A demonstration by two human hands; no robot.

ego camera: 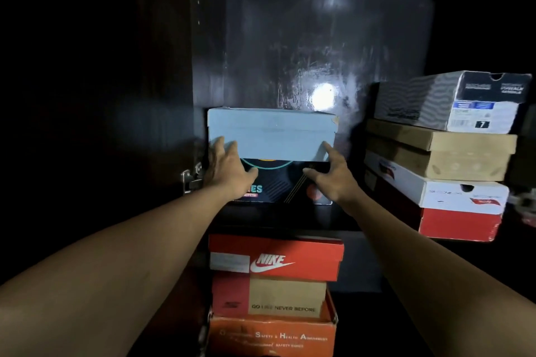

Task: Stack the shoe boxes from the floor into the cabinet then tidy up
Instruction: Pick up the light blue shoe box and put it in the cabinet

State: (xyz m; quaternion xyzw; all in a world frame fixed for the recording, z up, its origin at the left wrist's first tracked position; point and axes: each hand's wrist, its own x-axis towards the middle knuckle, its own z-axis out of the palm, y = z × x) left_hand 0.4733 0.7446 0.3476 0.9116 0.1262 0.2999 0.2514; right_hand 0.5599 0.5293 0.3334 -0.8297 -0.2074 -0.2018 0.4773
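Now, blue box (272, 133): sitting atop the dark printed box (280, 185) in the cabinet (290, 23).
Left hand (229, 171): fingers straight, spread, pressing its lower-left corner.
Right hand (333, 180): fingers apart, touching the lower-right corner.
Stack: probably wanting even pushing at both corners, so edges are lining up.

red box (275, 258), lower centre: "nike". red-and-brown box (284, 295) beneath it: "go like never before". orange box (272, 339), bottom: "safety & health". patterned grey box (452, 101), upper right: "7".
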